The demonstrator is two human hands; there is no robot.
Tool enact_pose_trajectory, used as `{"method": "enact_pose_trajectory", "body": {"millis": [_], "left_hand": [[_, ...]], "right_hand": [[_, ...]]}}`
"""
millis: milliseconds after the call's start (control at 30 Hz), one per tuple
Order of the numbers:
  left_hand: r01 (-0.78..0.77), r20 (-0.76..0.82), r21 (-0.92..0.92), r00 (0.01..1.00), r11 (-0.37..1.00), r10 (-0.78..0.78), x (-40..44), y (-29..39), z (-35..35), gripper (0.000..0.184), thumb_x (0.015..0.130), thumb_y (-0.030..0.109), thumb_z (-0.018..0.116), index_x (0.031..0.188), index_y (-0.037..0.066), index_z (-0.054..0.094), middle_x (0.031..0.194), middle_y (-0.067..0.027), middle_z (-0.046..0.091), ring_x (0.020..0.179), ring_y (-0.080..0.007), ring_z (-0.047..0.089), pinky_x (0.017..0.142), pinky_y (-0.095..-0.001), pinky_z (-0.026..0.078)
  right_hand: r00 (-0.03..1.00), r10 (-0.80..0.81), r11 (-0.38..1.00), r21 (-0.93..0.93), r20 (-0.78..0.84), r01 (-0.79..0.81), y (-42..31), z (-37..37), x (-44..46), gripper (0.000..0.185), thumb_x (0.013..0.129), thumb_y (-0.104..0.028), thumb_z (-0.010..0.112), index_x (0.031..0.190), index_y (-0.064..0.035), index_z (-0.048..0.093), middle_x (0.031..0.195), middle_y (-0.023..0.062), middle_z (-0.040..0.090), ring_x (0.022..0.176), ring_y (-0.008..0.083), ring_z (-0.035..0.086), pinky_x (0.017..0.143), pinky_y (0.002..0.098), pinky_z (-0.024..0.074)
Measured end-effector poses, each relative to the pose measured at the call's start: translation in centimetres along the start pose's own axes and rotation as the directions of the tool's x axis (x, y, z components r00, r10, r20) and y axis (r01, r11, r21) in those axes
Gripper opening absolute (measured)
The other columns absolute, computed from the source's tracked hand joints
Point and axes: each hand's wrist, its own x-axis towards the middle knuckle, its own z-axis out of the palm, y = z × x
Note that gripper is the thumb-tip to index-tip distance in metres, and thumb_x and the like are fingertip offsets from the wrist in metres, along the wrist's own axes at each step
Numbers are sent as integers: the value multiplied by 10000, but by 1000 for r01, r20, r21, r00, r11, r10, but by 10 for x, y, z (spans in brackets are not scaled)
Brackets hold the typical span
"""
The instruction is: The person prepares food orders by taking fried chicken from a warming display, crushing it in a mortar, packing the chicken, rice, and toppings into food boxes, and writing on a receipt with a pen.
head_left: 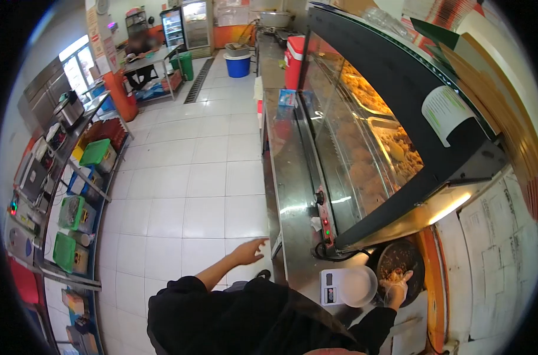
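Black shirt point(239, 319); right hand point(397, 287) touching brown, orange-flecked loose food point(392, 274)

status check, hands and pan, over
Right hand in dark pan, at the food. Left hand empty, above floor. Scale and round dish beside pan.

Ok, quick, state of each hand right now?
Left hand: open, fingers loosely spread, nothing visible in it.
Right hand: down in the dark pan, at the food; whether it grips any, can't tell.
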Motion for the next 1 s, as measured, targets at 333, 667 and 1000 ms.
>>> {"method": "enact_pose_trajectory", "body": {"millis": [333, 667, 1000], "left_hand": [[-419, -507, -562, 856, 713, 103, 269, 91, -227, 602, 794, 142, 683, 1326, 111, 404, 648, 22, 506, 523, -66, 450, 459, -222, 333], [-453, -449, -393, 854, 800, 263, 415, 186, -338, 643, 755, 106, 688, 1346, 115, 435, 646, 2, 546, 518, -85, 452, 470, -244, 372], [-285, -337, -411, 930, 866, 147, 391, 15, -238, 739, 757, 184, 693, 1375, 22, 321, 724, -62, 603, 584, -130, 538, 512, -276, 435]], "right_hand": [[992, 126, 987, 104, 6, -126, 1, -2, -10, 1276, 592, -562, 757, 1449, -116, -76, 1276, 205, 509, 1105, 330, 560, 942, 386, 445], [944, 324, 946, 33, -63, -323, -32, 8, -12, 1122, 677, -380, 772, 1468, -114, 23, 1244, 132, 563, 1053, 282, 599, 897, 383, 481], [962, 240, 962, 163, -127, -219, -14, 27, -8, 929, 729, -270, 733, 1386, 49, 159, 1190, 130, 590, 919, 218, 620, 775, 333, 494]]}}
